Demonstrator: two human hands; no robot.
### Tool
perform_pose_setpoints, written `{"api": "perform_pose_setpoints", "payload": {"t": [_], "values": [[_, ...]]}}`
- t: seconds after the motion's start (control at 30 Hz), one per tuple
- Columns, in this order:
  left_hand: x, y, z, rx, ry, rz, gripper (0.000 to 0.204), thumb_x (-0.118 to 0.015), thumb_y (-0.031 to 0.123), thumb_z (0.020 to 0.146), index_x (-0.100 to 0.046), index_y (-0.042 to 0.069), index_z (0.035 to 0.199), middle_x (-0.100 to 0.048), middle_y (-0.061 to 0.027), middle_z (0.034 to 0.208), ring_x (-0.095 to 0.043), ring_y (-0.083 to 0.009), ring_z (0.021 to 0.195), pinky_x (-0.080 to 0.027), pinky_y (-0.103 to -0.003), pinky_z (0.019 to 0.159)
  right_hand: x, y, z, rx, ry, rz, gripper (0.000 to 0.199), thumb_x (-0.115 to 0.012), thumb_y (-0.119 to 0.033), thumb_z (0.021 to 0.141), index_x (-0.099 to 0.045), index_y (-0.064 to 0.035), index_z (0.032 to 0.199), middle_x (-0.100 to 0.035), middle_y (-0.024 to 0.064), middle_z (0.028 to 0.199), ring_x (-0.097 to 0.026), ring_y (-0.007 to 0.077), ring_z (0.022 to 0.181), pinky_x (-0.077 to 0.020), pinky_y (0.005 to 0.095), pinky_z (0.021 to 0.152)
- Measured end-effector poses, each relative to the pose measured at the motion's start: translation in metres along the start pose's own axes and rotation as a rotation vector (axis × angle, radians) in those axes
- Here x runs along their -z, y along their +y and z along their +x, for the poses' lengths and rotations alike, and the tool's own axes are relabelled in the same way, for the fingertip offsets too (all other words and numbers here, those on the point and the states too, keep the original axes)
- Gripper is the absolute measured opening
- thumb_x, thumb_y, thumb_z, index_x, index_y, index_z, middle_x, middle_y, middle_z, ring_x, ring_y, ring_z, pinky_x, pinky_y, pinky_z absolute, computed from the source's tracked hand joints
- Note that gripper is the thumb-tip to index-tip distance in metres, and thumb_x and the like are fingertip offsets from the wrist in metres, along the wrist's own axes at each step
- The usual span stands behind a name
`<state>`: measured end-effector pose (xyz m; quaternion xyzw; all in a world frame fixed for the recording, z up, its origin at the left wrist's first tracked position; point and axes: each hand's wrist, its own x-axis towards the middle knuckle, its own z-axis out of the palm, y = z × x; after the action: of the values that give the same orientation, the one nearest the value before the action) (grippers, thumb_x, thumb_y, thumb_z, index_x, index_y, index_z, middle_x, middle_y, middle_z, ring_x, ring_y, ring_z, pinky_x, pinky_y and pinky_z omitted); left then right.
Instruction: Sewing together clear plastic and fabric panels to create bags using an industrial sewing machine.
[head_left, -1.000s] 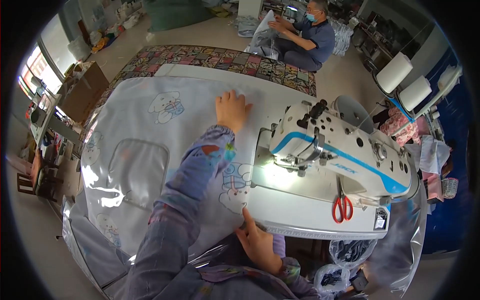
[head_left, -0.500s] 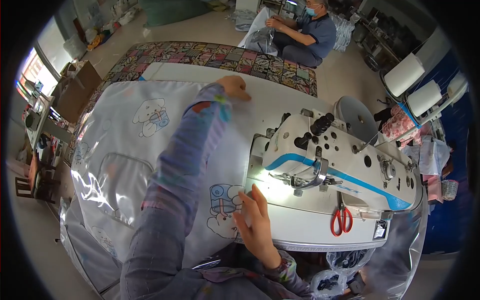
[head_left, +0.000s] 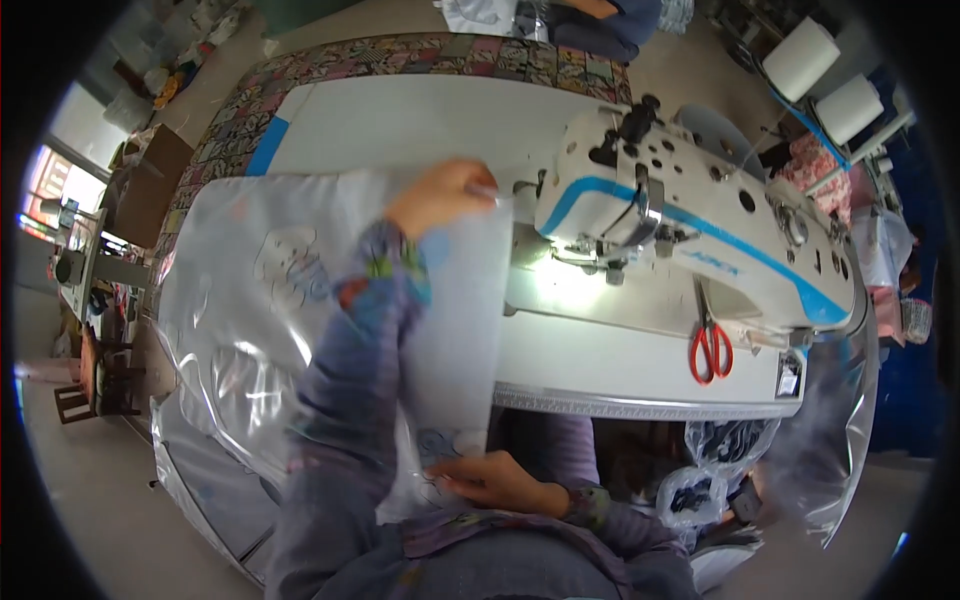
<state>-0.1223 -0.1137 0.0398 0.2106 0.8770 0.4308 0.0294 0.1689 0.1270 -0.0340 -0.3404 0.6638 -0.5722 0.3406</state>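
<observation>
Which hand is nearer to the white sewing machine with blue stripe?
Left: the left hand is just left of the sewing machine; the right hand is farther off, below it in view.

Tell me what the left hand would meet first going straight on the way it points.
Probably the sewing machine: the left hand, at the translucent sheet, points right, towards the machine's head end, though depth is unclear.
</observation>
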Motion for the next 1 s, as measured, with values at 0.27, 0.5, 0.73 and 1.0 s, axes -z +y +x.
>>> {"api": "perform_pose_setpoints", "payload": {"t": [0.27, 0.5, 0.73, 1.0], "values": [[-0.095, 0.043, -0.064, 0.07, 0.082, -0.485, 0.021, -0.071, 0.007, 0.086, -0.066, -0.003, 0.104, -0.069, -0.0061, 0.095, -0.062, -0.013, 0.088, -0.051, -0.028, 0.08, 0.102, -0.037, -0.034, -0.297, 0.583, -0.092, 0.015, -0.061, -0.002, 0.098, -0.069, 0.003, 0.11, -0.07, 0.0075, 0.084, -0.064, 0.0098, 0.075, -0.0511, 0.0246, 0.064], [-0.094, 0.052, -0.06, -0.009, 0.071, -0.448, 0.023, -0.072, 0.012, 0.089, -0.066, -0.003, 0.105, -0.07, -0.009, 0.098, -0.064, -0.0153, 0.089, -0.051, -0.029, 0.08, 0.162, -0.023, 0.062, -0.122, 0.857, 0.035, 0.013, -0.066, -0.01, 0.099, -0.067, 0.0034, 0.098, -0.058, -0.004, 0.075, -0.046, 0.0033, 0.066, -0.0365, 0.0222, 0.056], [-0.102, 0.055, -0.055, 0.087, 0.096, -0.35, 0.02, -0.072, 0.018, 0.092, -0.069, -0.001, 0.099, -0.071, -0.0101, 0.086, -0.069, -0.0179, 0.079, -0.052, -0.031, 0.074, 0.163, -0.013, 0.062, -0.084, 0.93, 0.042, 0.019, -0.067, -0.012, 0.099, -0.064, 0.0, 0.084, -0.054, -0.0066, 0.07, -0.041, 0.0014, 0.062, -0.0317, 0.0213, 0.053], [-0.109, 0.045, -0.046, 0.037, 0.228, -0.128, 0.017, -0.072, 0.016, 0.09, -0.069, 0.0, 0.096, -0.069, -0.0101, 0.085, -0.067, -0.0197, 0.076, -0.051, -0.031, 0.07, 0.175, -0.013, 0.085, -0.125, 1.014, -0.12, 0.021, -0.071, -0.015, 0.096, -0.067, 0.002, 0.085, -0.062, -0.0019, 0.069, -0.051, 0.0038, 0.062, -0.0403, 0.0235, 0.053]]}}
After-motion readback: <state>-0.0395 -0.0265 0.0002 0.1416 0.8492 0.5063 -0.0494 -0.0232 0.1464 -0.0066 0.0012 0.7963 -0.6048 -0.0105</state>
